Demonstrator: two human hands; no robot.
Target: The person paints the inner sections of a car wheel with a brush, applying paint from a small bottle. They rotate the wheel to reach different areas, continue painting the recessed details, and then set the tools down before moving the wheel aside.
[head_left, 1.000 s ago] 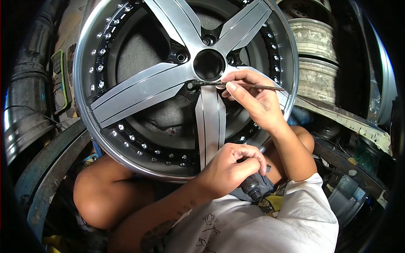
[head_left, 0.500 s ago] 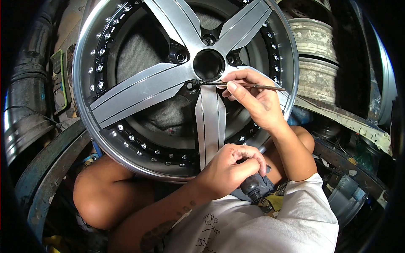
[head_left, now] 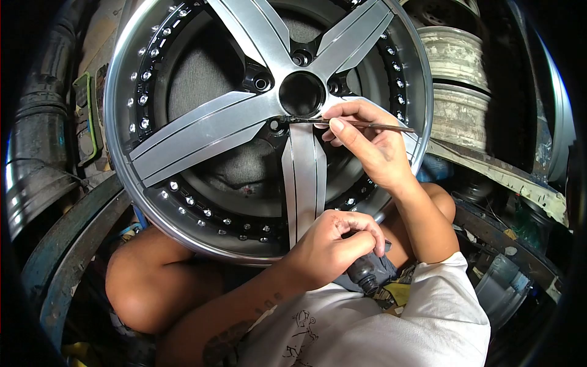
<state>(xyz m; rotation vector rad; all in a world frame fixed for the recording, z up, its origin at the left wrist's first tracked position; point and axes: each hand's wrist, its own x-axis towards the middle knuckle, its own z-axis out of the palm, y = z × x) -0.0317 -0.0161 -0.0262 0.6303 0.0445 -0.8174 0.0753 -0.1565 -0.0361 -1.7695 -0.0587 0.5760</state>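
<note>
A large silver alloy wheel rim point(head_left: 214, 136) with broad spokes leans against my lap. Its centre bore is dark, and shiny bolts ring the lip. My right hand point(head_left: 370, 137) pinches a thin paintbrush point(head_left: 391, 128) between thumb and fingers. The brush's dark tip touches the spoke area beside a lug hole, just below the centre bore. Lower down, my left hand point(head_left: 342, 244) is closed around a small dark bottle point(head_left: 365, 274), in front of the bottom spoke. Its palm side is partly hidden.
Stacked, paint-worn rims point(head_left: 454, 61) stand at the right behind a scuffed metal beam point(head_left: 501, 168). More dark rims point(head_left: 40, 140) are piled at the left, near a green-edged object point(head_left: 88, 119). A clear plastic container point(head_left: 502, 282) sits at lower right.
The wheel rim has turned or shifted very slightly to the left at its left side. Both hands keep nearly the same place and grip.
</note>
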